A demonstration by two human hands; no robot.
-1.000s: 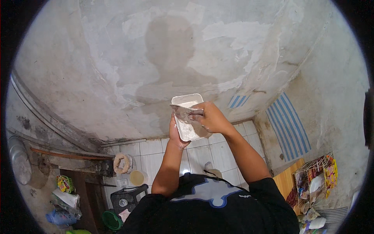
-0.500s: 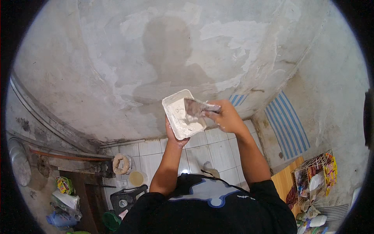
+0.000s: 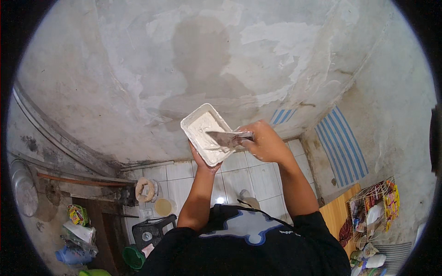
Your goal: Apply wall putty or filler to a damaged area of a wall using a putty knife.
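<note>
My left hand supports from below a white rectangular tray filled with pale wet plaster, tilted so its inside faces me. My right hand grips the handle of a metal putty knife, and the flat blade lies across the plaster in the tray. Both hands are raised in front of a rough grey plastered wall with a darker damp patch.
White floor tiles lie below. A blue-striped cloth hangs at right, above a wire rack of colourful packets. At left are a roll of tape, a black stool, a green bucket and a metal pan.
The tray has tipped from edge-on to facing me and shifted left. My right hand has brought the knife blade down into the plaster.
</note>
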